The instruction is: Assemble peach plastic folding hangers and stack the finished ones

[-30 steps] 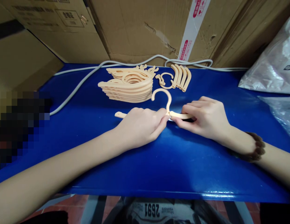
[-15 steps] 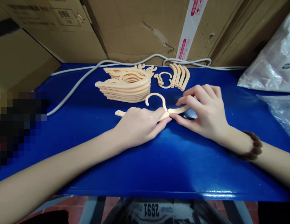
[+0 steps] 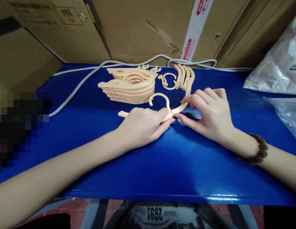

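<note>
The left hand (image 3: pixel 144 125) has its fingers pinched tight on a pale hanger (image 3: pixel 162 95), close to where its two arms and its hook meet. One arm's tip pokes out on the other side of that fist. The right hand (image 3: pixel 208 116) stands wider, fingers spread and curved, with the index tip against the hanger's other arm and the thumb tip near the joint; that arm bends away toward the far edge of the blue bench (image 3: pixel 157 171). A fluffy brown band (image 3: pixel 258 149) rings the right wrist.

The hanger sits around the middle of the bench, well back from the near edge. Behind it, toward the far edge, lies a stack of hangers (image 3: pixel 128 90), with loose hooks (image 3: pixel 168 81) to the right and a row of curved bars (image 3: pixel 180 76) just beyond them. A white cable (image 3: pixel 84 86) wanders along the far edge and down toward the left one.

Along that far edge stands a big taped carton (image 3: pixel 135 35), with a printed carton (image 3: pixel 52 41) by the far left corner. A whitish plastic bag (image 3: pixel 274 68) slumps at the far right corner, a clear bag (image 3: pixel 285 109) just nearer; I can't tell what any of them holds.
</note>
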`<state>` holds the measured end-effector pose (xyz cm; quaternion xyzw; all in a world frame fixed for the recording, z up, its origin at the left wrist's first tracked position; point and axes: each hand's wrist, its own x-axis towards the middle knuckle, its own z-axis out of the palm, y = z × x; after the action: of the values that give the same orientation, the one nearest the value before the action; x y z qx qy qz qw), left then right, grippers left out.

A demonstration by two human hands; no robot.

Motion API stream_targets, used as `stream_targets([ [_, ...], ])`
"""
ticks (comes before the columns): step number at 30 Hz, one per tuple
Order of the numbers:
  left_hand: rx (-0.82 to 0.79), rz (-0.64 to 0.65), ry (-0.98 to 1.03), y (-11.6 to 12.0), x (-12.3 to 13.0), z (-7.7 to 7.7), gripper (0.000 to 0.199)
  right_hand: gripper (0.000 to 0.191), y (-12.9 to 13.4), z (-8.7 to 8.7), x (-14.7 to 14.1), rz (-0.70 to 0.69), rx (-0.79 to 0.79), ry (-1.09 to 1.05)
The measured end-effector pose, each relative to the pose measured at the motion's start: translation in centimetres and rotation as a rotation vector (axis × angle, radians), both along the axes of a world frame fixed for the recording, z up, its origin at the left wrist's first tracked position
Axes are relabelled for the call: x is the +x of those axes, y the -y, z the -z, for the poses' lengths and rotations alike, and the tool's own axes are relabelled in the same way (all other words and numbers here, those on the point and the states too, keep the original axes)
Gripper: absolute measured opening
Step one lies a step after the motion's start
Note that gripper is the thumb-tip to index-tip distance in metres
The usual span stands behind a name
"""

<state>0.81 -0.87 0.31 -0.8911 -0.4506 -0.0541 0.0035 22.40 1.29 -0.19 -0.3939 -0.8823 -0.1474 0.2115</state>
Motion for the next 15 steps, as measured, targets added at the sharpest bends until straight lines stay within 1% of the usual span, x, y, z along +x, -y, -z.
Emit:
stream_targets([
  [3, -0.027, -0.015, -0.031, 0.01, 0.07, -0.05, 0.037, 0.033, -0.05, 0.01, -0.08, -0.006, -0.034, 0.006],
  [7, -0.06, -0.022, -0.071, -0.1, 0.12, 0.05, 0.037, 0.035, -0.2, 0.16, -0.1, -0.013, -0.13, -0.004],
  [11, -0.058, -0.012, -0.066, -0.24, 0.13, 0.16, 0.037, 0.037, -0.43, 0.36, -0.05, -0.039, -0.211, -0.034],
  [15, -0.062, -0.008, -0.07, -0.2, 0.11, 0.06, 0.037, 0.035, -0.56, 0.35, -0.05, -0.067, -0.262, -0.063],
])
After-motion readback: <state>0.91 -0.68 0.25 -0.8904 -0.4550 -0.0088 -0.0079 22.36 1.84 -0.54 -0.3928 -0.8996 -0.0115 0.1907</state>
